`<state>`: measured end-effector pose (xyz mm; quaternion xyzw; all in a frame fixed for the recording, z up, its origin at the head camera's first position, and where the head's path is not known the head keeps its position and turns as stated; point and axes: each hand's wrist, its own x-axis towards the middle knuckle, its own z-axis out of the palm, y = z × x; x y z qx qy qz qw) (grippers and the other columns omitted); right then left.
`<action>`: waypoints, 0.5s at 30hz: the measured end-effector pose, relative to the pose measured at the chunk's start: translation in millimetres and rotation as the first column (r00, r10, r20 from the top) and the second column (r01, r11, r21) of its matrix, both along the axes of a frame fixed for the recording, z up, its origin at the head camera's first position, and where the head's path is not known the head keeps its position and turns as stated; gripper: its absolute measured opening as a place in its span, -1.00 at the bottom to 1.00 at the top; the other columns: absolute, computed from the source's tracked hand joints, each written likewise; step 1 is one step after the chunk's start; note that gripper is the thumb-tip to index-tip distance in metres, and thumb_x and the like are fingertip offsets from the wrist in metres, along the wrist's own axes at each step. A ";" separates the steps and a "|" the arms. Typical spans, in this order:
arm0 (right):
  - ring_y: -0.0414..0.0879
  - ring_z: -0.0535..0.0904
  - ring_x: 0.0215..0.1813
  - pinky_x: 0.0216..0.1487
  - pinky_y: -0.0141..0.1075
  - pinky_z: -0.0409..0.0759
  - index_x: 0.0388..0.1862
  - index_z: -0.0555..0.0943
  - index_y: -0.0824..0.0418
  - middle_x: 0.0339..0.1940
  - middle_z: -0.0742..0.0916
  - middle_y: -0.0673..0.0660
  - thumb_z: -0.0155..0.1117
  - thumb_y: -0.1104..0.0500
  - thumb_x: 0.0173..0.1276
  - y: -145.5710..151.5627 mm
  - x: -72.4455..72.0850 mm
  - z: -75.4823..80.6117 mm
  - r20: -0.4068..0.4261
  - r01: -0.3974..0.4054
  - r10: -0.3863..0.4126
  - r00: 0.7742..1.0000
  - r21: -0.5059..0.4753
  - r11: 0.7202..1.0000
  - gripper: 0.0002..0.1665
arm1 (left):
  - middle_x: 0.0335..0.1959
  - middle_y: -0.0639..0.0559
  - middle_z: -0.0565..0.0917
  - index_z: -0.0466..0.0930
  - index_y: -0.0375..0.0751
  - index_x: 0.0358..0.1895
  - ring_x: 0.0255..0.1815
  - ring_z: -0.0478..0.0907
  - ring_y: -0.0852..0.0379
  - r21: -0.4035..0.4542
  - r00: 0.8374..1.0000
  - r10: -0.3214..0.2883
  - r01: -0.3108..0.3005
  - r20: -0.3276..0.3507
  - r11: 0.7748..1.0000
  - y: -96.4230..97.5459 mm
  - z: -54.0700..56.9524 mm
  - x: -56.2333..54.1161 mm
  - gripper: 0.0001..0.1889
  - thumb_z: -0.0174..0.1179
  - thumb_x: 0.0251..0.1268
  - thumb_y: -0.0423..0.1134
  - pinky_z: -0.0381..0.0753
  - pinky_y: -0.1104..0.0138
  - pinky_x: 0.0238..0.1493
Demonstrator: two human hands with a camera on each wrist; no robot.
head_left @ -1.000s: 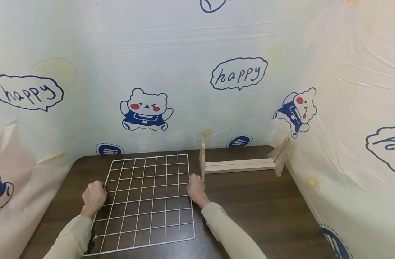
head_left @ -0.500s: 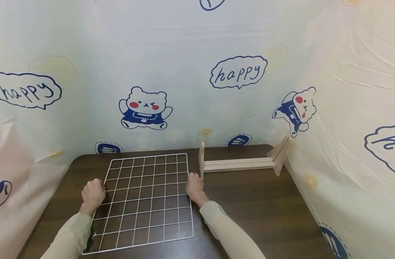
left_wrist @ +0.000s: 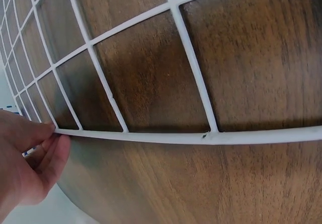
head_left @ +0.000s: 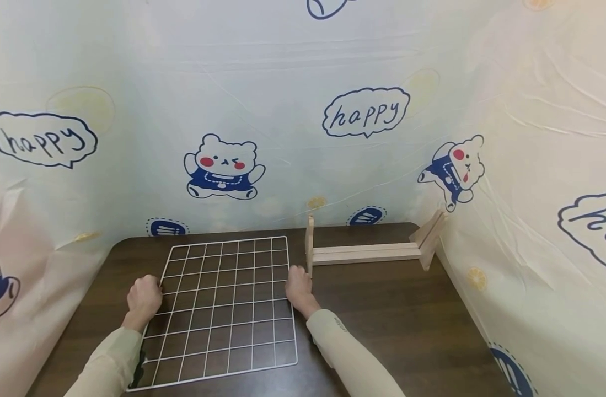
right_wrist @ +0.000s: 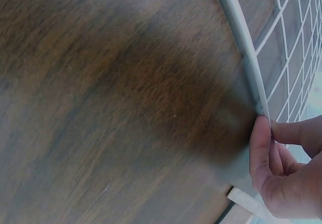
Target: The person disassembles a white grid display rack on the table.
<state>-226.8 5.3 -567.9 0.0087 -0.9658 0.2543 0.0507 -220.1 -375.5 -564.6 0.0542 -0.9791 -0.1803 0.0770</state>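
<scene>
A white wire grid panel (head_left: 213, 302) lies over the dark wooden table, roughly square with thin crossed bars. My left hand (head_left: 144, 300) grips its left edge; in the left wrist view the thumb and fingers (left_wrist: 56, 156) pinch the outer wire. On the opposite side my right hand (head_left: 299, 288) holds the right edge, its thumb and fingertips (right_wrist: 260, 133) pinching the rim wire in the right wrist view. Just beyond the right hand stands a pale wooden frame (head_left: 364, 253) with two upright ends joined by a crossbar.
The brown table (head_left: 392, 325) extends to the right of the panel. A patterned sheet (head_left: 283, 82) with bears and lettering hangs behind and along both sides. A small dark object (head_left: 139, 370) shows beside the left sleeve, near the panel's front left corner.
</scene>
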 end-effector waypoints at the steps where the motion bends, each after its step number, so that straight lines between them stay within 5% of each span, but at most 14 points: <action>1: 0.20 0.65 -0.42 -0.52 -0.06 0.62 -0.52 0.56 0.33 -0.52 0.60 0.22 0.39 0.39 0.07 0.5 0.1 0.1 -0.001 0.004 -0.004 1.000 -0.005 1.000 -0.86 | -0.53 -0.49 0.56 0.49 -0.27 -0.71 -0.58 0.52 -0.42 0.002 1.000 -0.004 0.004 0.004 1.000 0.6 0.5 -0.5 -0.74 0.04 0.11 -0.50 0.44 -0.14 -0.66; 15: 0.18 0.65 -0.38 -0.50 -0.05 0.62 -0.51 0.51 0.29 -0.51 0.59 0.21 0.34 0.38 0.17 3.4 -1.1 -6.6 0.032 0.008 -0.006 0.999 -0.041 0.999 -0.84 | -0.54 -0.43 0.54 0.44 -0.26 -0.69 -0.57 0.52 -0.33 0.023 0.997 -0.012 0.010 0.081 1.000 4.7 11.1 -2.5 -0.78 -0.07 0.02 -0.53 0.45 -0.11 -0.62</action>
